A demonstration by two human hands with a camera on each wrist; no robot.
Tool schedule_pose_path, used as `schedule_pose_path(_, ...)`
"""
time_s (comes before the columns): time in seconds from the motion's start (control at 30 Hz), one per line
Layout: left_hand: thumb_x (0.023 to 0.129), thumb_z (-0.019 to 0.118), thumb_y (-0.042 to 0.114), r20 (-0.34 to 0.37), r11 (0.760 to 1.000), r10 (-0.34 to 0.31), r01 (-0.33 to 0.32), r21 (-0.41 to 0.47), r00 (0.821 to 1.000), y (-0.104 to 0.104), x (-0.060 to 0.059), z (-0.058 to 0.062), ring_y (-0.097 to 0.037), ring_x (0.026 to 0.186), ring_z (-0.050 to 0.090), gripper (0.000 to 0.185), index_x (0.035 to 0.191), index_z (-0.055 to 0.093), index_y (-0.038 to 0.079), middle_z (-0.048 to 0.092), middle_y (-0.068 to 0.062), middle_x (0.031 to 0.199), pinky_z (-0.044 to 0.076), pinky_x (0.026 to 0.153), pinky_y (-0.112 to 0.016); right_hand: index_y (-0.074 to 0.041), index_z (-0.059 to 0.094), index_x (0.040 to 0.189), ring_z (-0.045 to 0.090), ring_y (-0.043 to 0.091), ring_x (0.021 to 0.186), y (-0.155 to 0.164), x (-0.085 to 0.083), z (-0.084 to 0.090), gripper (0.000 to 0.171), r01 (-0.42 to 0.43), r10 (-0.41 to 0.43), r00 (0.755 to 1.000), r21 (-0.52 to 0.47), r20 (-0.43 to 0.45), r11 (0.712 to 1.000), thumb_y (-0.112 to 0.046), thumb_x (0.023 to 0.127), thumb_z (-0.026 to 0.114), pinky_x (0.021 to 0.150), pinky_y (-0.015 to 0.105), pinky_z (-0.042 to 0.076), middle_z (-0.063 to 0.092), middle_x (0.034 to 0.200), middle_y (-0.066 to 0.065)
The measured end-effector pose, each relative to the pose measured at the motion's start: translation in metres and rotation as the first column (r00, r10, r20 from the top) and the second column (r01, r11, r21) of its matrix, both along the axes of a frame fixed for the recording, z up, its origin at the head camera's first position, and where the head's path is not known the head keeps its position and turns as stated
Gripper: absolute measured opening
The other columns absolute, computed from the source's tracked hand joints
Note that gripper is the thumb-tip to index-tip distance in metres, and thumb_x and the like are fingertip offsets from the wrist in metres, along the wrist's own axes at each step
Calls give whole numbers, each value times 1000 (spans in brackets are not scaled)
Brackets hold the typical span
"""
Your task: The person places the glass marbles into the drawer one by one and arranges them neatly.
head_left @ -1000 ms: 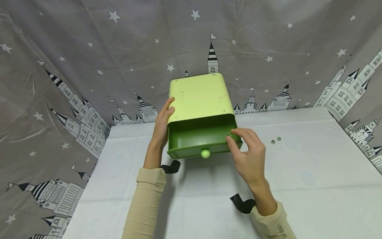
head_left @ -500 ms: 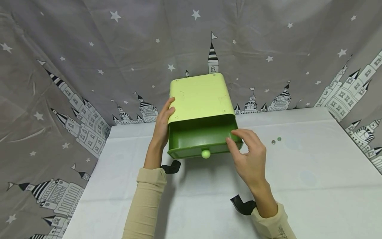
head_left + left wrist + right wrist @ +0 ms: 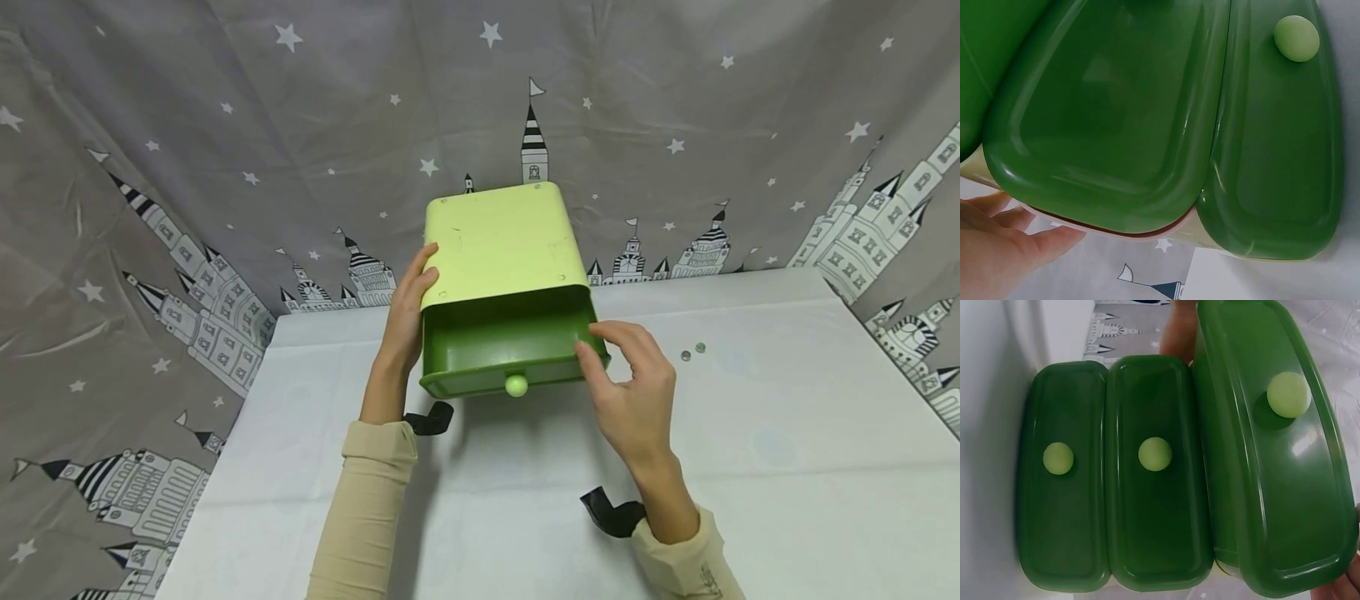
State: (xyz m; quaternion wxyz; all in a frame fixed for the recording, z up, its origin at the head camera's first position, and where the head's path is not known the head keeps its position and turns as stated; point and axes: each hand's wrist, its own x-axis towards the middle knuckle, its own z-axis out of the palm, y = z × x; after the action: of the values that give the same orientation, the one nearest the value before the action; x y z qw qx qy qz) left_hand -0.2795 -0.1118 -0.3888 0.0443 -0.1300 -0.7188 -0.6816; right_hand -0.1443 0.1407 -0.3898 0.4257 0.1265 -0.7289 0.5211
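Note:
A light green drawer cabinet [image 3: 498, 242] stands at the back of the white table [image 3: 750, 467]. Its dark green top drawer [image 3: 502, 342] is pulled out, with a pale round knob [image 3: 516, 384] on the front. My left hand [image 3: 422, 273] lies flat against the cabinet's left side, fingers straight. My right hand [image 3: 607, 354] hovers at the drawer's right front corner, thumb and fingers loosely apart, with nothing visible between them. In the right wrist view the open drawer [image 3: 1272, 456] juts out over two shut drawers [image 3: 1154, 469]. The left wrist view shows the open drawer's underside [image 3: 1110, 112].
Two small glass beads [image 3: 693, 352] lie on the table to the right of the cabinet. A grey star-and-castle cloth [image 3: 225, 167] hangs behind and around the table. Bare white table stretches in front of and to the right of the cabinet.
One second ago my right thumb and finger pinched a small bead over the drawer's corner. The bead is gone from the fingers now and the hand has drawn back slightly.

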Motion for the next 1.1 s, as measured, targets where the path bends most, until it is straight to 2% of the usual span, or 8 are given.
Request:
schedule_pose_path(0.27, 103, 44, 32, -7, 1000, -1, 1, 2, 1000, 1, 0, 1, -10, 146, 15, 53, 154, 38, 16, 26, 5, 160, 10, 117, -43, 9, 72, 98, 64, 28, 95, 5, 1, 4, 17, 28, -28, 1000, 7, 12, 1000, 9, 81, 74, 89, 26, 46, 70, 98, 17)
schedule_pose_path(0.53, 103, 44, 31, -10, 1000, 1, -1, 4, 1000, 1, -1, -1, -10, 145, 16, 53, 153, 38, 16, 27, 4, 159, 10, 117, -43, 8, 73, 98, 65, 32, 93, 14, -1, 5, 19, 79, -78, 996, -17, 33, 997, 9, 80, 76, 87, 24, 45, 70, 98, 19)
schedule_pose_path(1.1, 103, 44, 30, -9, 1000, -2, 2, 9, 1000, 0, 0, 1, -9, 145, 16, 53, 153, 38, 15, 26, 4, 159, 9, 117, -43, 9, 72, 99, 63, 30, 91, 46, -16, -6, 19, 137, -139, 985, 18, 103, 990, 8, 80, 76, 86, 19, 43, 69, 98, 21)
